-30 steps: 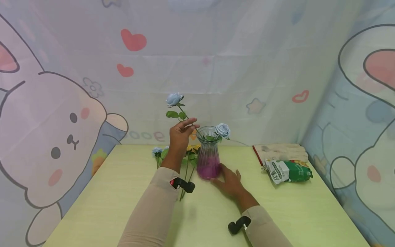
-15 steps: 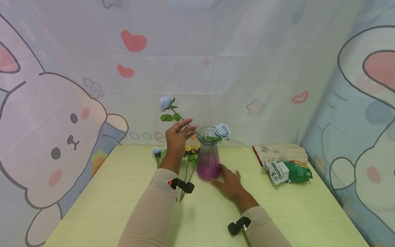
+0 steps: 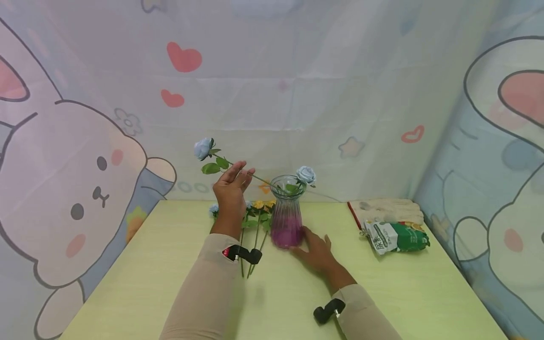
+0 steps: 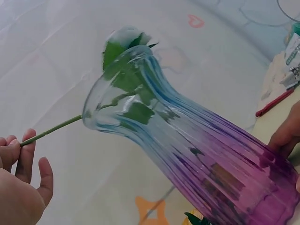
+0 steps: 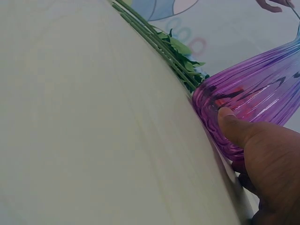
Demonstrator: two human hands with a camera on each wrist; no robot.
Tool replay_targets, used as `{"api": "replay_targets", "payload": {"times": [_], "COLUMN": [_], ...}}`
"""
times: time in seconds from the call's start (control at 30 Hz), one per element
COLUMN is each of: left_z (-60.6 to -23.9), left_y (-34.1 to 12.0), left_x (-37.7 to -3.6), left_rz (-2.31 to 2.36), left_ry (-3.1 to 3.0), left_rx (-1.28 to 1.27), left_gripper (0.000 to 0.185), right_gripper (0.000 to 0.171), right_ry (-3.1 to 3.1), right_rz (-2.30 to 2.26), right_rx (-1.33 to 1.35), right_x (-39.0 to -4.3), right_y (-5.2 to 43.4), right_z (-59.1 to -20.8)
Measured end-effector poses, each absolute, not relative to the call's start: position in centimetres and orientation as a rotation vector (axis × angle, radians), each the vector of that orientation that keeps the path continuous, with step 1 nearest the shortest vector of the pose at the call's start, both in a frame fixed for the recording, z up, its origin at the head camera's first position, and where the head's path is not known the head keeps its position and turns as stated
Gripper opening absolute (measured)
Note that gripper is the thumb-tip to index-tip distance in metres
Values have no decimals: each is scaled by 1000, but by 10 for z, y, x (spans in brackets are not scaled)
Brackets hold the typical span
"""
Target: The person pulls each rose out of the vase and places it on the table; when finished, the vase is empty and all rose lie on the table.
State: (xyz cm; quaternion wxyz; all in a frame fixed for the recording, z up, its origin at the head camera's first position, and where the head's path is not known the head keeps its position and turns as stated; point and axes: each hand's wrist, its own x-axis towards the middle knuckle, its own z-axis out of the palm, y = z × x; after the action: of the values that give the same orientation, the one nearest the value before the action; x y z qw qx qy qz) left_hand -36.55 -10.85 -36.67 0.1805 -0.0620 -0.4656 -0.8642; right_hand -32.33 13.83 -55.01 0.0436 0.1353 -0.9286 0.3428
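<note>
**Head view: rose stem slants up and left out of the vase mouth**

Your left hand (image 3: 231,186) sits up and to the left of the vase (image 3: 287,212), fingers curled round the stem of a blue rose (image 3: 202,148). The stem's long axis runs from the bloom at upper left, through your fingers, down and right into the vase mouth. The left wrist view shows the stem crossing the rim; how deep its end sits is hard to tell through the ribbed glass. Your right hand (image 3: 316,250) rests on the tabletop (image 3: 170,283), thumb pressed to the purple base, fingers relaxed. A second blue rose (image 3: 306,174) leans over the rim's right side. More stems (image 3: 255,236) lie flat just left of the vase.
</note>
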Motion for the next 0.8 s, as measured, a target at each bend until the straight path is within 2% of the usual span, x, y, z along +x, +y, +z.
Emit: {"api": "replay_targets", "payload": {"times": [0.27,0.5,0.8], "left_z": [-366,-369,-381], "left_y": [-123,-136,-158], "left_x": [-364,-356,-346], "left_rz": [-2571,-2669,-2701], "left_ry": [-1087,-990,-1317], "left_rx": [-84,-45,-109], "left_gripper": [36,44,45], "right_gripper": [83,83,85], "right_ry": [-2838,-2845,-2853], "right_rz": [1046,1050,1044], "right_rx": [420,413,413], "right_x": [-325,-324,-325], "right_y": [141,141,140], "right_z": [-553,-552,-552]}}
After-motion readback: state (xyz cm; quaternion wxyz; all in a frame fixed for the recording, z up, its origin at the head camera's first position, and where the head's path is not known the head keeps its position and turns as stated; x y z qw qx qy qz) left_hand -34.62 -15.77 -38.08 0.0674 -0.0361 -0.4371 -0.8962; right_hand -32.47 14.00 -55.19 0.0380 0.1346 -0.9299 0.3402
